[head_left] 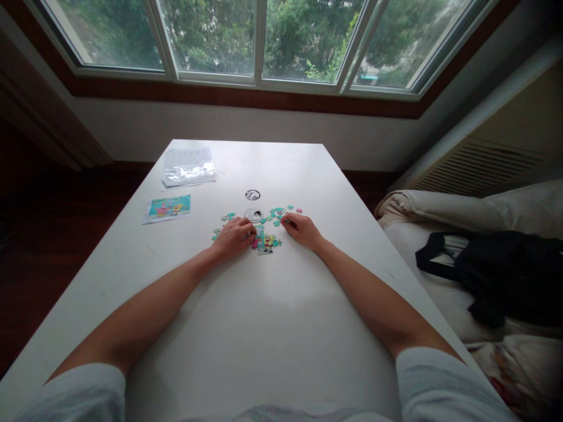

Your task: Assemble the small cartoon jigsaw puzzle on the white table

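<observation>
Partly joined jigsaw puzzle pieces [268, 241] lie on the white table, showing a yellow cartoon figure against teal and pink. My left hand [234, 237] rests at their left side, fingers bent and a little apart, its tips by the joined part. Loose pieces [229, 217] show beyond and beside that hand. On the other side, my right hand [302, 230] is pinched closed, with its fingertips at the edge of another group of loose teal pieces [278, 212]. Whatever sits in the pinch is too small to make out. Some pieces are hidden under my left hand.
A round clear-and-dark item [254, 215] and a dark patterned disc [252, 194] lie beyond the pieces. To the left are a picture sheet [168, 208] and a clear plastic packet [190, 166]. Dark clothing [497, 272] lies on the sofa at right.
</observation>
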The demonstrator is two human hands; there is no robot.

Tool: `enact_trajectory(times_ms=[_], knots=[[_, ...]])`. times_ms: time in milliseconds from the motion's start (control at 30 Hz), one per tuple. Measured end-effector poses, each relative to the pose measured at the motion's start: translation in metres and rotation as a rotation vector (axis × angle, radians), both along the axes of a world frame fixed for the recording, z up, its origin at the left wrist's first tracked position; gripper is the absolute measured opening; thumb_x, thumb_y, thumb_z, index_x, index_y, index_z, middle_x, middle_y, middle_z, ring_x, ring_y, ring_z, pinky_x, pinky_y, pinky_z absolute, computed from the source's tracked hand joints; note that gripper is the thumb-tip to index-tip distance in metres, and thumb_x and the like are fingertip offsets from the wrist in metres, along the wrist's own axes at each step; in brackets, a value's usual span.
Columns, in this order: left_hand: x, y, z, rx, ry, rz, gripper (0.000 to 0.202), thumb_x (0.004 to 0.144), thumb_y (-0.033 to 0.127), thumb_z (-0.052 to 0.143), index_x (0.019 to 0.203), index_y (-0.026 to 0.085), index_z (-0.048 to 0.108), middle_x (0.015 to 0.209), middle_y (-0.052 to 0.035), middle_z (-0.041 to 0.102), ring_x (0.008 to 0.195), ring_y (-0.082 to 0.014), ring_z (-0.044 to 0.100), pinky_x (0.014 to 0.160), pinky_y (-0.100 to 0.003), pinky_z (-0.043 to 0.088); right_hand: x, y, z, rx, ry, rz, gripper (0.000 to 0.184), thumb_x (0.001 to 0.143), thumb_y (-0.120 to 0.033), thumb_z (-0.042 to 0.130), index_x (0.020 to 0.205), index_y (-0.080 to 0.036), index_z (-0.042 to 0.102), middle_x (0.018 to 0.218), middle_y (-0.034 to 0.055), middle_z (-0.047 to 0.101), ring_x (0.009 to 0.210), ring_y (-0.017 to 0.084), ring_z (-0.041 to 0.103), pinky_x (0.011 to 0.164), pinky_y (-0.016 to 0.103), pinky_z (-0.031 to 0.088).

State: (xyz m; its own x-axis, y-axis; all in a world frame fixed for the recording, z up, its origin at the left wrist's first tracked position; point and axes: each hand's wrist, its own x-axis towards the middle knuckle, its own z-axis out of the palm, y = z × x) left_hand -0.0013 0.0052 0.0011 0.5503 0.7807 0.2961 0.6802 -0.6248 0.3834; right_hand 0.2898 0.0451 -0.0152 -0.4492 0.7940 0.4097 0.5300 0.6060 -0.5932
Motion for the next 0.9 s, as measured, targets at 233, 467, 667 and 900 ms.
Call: enact_trajectory(times_ms=[233, 467, 667, 900], knots=[[0.0, -0.001, 0.002, 0.006, 0.0, -0.001, 0.017, 0.094, 0.024, 0.056, 0.098, 0.024, 0.072, 0.107, -0.006, 0.068, 0.101, -0.0245, 0.057, 0.092, -0.04, 0.045, 0.003, 0.0, -0.002, -0.07, 0.072, 0.052, 0.018, 0.091, -0.024, 0.056, 0.102, -0.021, 0.07, 0.083, 0.0017, 0.069, 0.065, 0.014, 0.055, 0.065, 0.026, 0.045], [0.0, -0.001, 0.003, -0.001, 0.003, -0.001, 0.016, 0.094, 0.025, 0.056, 0.098, 0.023, 0.071, 0.107, -0.0058, 0.068, 0.1, -0.0244, 0.057, 0.092, -0.041, 0.045, -0.012, -0.005, -0.002, -0.337, 0.393, 0.1, 0.028, 0.092, -0.042, 0.066, 0.113, -0.024, 0.064, 0.087, 0.0029, 0.075, 0.079, 0.017, 0.071, 0.078, 0.033, 0.056], [-0.001, -0.001, 0.001, 0.006, 0.002, 0.001, 0.015, 0.093, 0.024, 0.057, 0.098, 0.023, 0.071, 0.107, -0.0059, 0.068, 0.1, -0.0243, 0.057, 0.094, -0.041, 0.045, -0.019, -0.007, 0.004, -0.574, 0.583, 0.182, 0.041, 0.079, -0.053, 0.08, 0.094, -0.022, 0.058, 0.083, 0.0047, 0.076, 0.081, 0.021, 0.073, 0.075, 0.035, 0.057], [-0.001, -0.001, 0.002, 0.002, 0.002, 0.002, 0.016, 0.094, 0.025, 0.056, 0.098, 0.024, 0.072, 0.107, -0.0062, 0.068, 0.1, -0.024, 0.058, 0.093, -0.041, 0.046, -0.019, -0.011, 0.011, -0.578, 0.501, 0.159, 0.042, 0.077, -0.056, 0.08, 0.086, -0.019, 0.063, 0.088, 0.0085, 0.078, 0.077, 0.019, 0.07, 0.068, 0.029, 0.052]])
